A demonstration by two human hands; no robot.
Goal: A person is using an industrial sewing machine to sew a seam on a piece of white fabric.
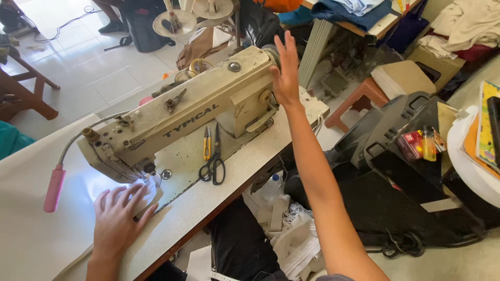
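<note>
The left hand (117, 216) is lying flat, fingers spread, pressing white fabric (147, 188) under the sewing machine (192, 112) needle near the table (31, 234)'s front edge; fingertips so close could get stitched. The right hand (286, 73) is reaching open toward the handwheel end. Scissors (213, 164) are crowding the middle; the left side is looking freer.

sewing machine (198, 112): worn matt painted metal | scissors (214, 165): black metal

- Pale laminate sewing table (31, 234) carries a worn cream industrial sewing machine (182, 112).
- Black-handled scissors (213, 166) and yellow thread snips (207, 143) lie just before the machine.
</note>
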